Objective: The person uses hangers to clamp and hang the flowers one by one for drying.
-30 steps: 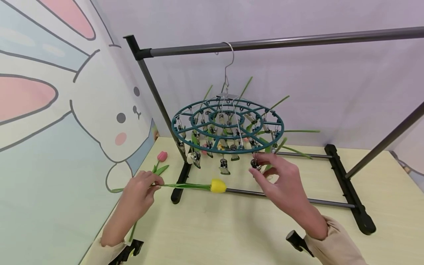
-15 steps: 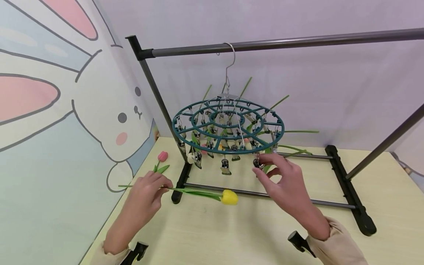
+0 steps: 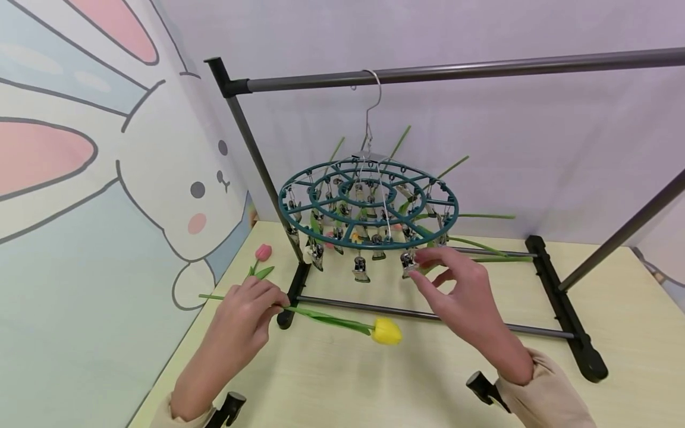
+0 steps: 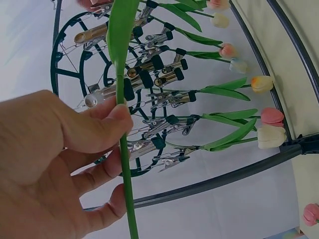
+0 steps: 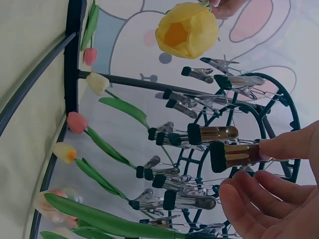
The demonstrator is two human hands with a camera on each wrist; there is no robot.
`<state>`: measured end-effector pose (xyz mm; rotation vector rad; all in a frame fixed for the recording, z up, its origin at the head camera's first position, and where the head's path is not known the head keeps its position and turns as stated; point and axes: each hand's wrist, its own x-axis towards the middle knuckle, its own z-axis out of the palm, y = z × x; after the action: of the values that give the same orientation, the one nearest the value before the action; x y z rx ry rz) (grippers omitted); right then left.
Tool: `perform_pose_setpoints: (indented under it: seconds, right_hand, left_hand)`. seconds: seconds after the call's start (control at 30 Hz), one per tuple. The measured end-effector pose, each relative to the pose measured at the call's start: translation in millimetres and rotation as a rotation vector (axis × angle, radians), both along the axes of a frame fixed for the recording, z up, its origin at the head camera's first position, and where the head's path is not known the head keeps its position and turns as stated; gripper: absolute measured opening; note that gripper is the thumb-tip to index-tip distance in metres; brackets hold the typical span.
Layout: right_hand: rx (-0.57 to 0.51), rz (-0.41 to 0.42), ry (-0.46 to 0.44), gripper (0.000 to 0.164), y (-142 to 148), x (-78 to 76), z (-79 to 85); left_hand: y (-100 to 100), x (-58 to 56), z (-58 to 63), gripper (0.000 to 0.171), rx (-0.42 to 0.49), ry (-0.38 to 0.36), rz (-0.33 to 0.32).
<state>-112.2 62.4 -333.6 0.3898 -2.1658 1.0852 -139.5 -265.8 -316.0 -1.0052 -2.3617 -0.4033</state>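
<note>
My left hand (image 3: 243, 321) pinches the green stem (image 4: 121, 89) of a yellow tulip (image 3: 386, 330) between thumb and fingers. The flower points right, below the hanger's front. My right hand (image 3: 460, 291) holds a metal clip (image 3: 408, 263) at the front right of a round green clip hanger (image 3: 456, 208), thumb and fingertips at its handle end. In the right wrist view that clip (image 5: 239, 155) has a dark tip facing away from the hand, and the yellow bloom (image 5: 187, 31) is apart from it. Several tulips hang bloom-down from other clips, such as a white one (image 4: 271, 136).
The hanger hooks over a dark metal rail (image 3: 455, 72) of a standing rack. Its black feet (image 3: 567, 309) and lower bars stand on a pale wood table (image 3: 342, 380). A pink tulip (image 3: 263, 252) lies at the left, by a wall with a rabbit drawing (image 3: 176, 178).
My left hand has moved right and slightly down, bringing the yellow tulip closer to below the right hand. The right hand stays at the clip, which has shifted slightly left and turned.
</note>
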Motion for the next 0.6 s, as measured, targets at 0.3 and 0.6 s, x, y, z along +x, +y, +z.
perform_pose_setpoints:
  seconds: [0.3, 0.6]
  right_hand:
    - [0.004, 0.014, -0.002, 0.028, -2.3, -0.7, -0.7]
    - [0.025, 0.046, 0.023, 0.029, -6.5, 4.2, 2.9]
  left_hand:
    - [7.4, 6.7, 5.0, 0.028, -0.007, -0.006, -0.027]
    - [21.5, 15.8, 17.0, 0.029, -0.038, 0.062, -0.097]
